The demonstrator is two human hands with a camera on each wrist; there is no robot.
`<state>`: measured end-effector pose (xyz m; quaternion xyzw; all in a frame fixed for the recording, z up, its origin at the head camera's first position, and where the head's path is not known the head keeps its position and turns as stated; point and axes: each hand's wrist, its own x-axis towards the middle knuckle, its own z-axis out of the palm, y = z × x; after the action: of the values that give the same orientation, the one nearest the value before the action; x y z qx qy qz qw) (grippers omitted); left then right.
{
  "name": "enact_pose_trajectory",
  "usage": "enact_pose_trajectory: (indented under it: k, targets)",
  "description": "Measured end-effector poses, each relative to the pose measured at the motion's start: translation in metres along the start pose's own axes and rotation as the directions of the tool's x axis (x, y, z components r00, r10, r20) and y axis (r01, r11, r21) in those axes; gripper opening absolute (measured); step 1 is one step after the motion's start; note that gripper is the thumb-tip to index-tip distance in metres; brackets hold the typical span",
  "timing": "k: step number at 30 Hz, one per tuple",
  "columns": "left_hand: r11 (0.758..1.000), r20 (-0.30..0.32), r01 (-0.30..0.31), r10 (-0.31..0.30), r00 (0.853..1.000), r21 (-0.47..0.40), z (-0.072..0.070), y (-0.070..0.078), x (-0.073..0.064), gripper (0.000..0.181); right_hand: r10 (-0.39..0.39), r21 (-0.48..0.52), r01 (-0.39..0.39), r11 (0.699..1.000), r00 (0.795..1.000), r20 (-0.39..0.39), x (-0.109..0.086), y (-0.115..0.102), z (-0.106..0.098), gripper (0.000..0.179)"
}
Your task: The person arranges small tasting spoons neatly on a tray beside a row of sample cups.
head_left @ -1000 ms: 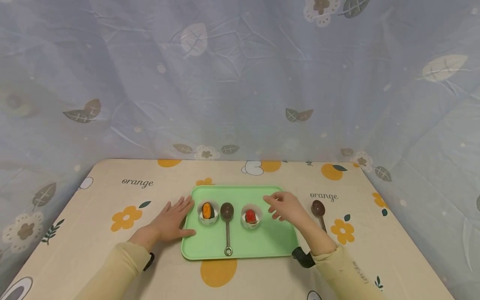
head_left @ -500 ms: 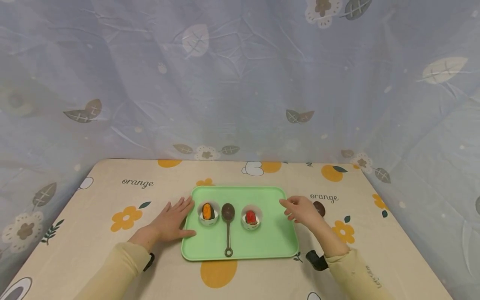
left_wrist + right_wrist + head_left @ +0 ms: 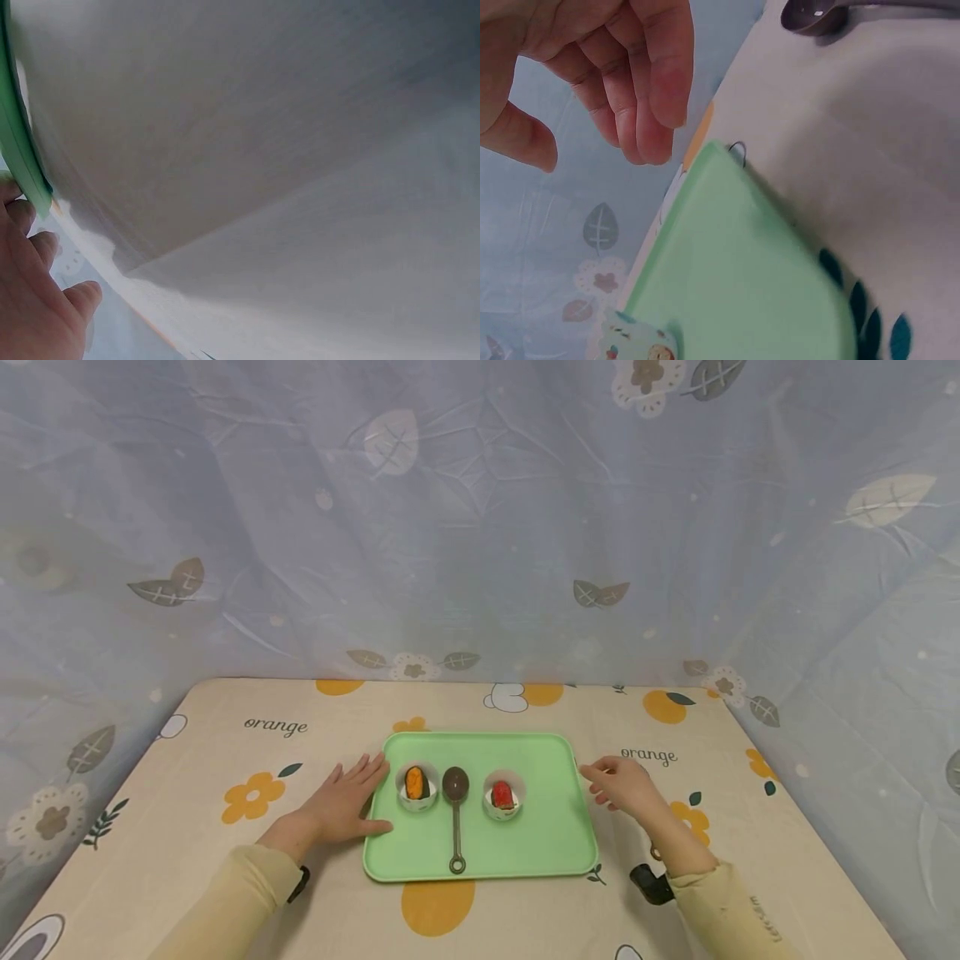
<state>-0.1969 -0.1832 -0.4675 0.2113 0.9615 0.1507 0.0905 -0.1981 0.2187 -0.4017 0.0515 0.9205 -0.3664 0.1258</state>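
Note:
My left hand point(image 3: 337, 802) lies with straight, spread fingers along the left rim of the green tray point(image 3: 547, 843). My right hand point(image 3: 624, 785) is just beyond the tray's right rim, empty, its fingers loosely bent and the thumb apart from them. In the right wrist view, those fingers point(image 3: 667, 90) hold nothing. On the tray, a brown spoon point(image 3: 456, 785) with a ring at its handle end lies between two small white bowls. The left bowl point(image 3: 417, 807) contains an orange-topped toy sushi point(image 3: 414, 782); the right bowl point(image 3: 502, 814) contains a red-topped one point(image 3: 502, 794).
A second brown spoon point(image 3: 814, 16) lies on the table to the right of the tray, mostly covered by my right arm in the head view. A patterned cloth point(image 3: 300, 893) covers the table. Behind it hangs a grey-blue curtain point(image 3: 480, 527).
My right hand has moved right, from over the tray to beyond its right rim, and now covers much of the second spoon. My left hand has stayed in place.

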Motion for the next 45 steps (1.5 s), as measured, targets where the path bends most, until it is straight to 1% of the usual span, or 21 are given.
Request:
enact_pose_trajectory:
  k: [7, 10, 18, 22, 26, 31, 34, 39, 42, 45]
  targets:
    - [1.0, -0.001, -0.004, 0.004, 1.0, -0.008, 0.0, 0.002, -0.001, 0.093, 0.0, -0.003, 0.0, 1.0, 1.0, -0.011, 0.001, 0.017, -0.004, 0.033]
    - [1.0, -0.003, -0.004, 0.004, 1.0, -0.013, 0.0, 0.002, -0.002, 0.093, 0.014, 0.007, -0.014, 1.0, 1.0, -0.014, 0.002, 0.025, -0.007, 0.032]
    - [1.0, -0.004, -0.004, 0.004, 1.0, -0.013, 0.001, 0.0, -0.001, 0.093, 0.01, 0.013, -0.01, 1.0, 1.0, -0.024, 0.002, 0.041, -0.022, 0.032]
    - [1.0, -0.002, -0.002, 0.002, 1.0, -0.014, 0.001, 0.0, 0.0, 0.094, 0.035, 0.018, -0.035, 0.999, 0.999, -0.03, -0.001, 0.046, -0.029, 0.03]
    - [1.0, 0.001, 0.001, -0.001, 1.0, -0.019, 0.0, 0.0, -0.001, 0.094, 0.062, 0.002, -0.062, 0.998, 0.997, -0.036, -0.002, 0.053, -0.034, 0.03]
    - [1.0, 0.003, 0.003, -0.003, 1.0, -0.016, 0.0, 0.001, -0.001, 0.094, 0.113, 0.024, -0.112, 0.993, 0.993, -0.04, 0.0, 0.062, -0.037, 0.03]
    - [1.0, 0.003, 0.002, -0.002, 1.0, -0.015, 0.0, 0.001, -0.001, 0.094, 0.129, 0.03, -0.128, 0.991, 0.991, -0.043, 0.001, 0.068, -0.038, 0.031]
    - [1.0, -0.001, -0.003, 0.003, 1.0, -0.019, -0.001, 0.002, -0.002, 0.093, 0.141, 0.068, -0.138, 0.988, 0.989, -0.039, 0.002, 0.075, -0.038, 0.031]
    - [1.0, -0.002, -0.004, 0.004, 1.0, -0.021, -0.002, 0.002, -0.002, 0.092, 0.134, 0.087, -0.131, 0.988, 0.99, -0.03, 0.003, 0.079, -0.038, 0.03]
    - [1.0, 0.0, -0.004, 0.004, 1.0, -0.022, -0.002, 0.002, -0.002, 0.092, 0.129, 0.085, -0.125, 0.988, 0.991, -0.034, 0.004, 0.081, -0.038, 0.029]
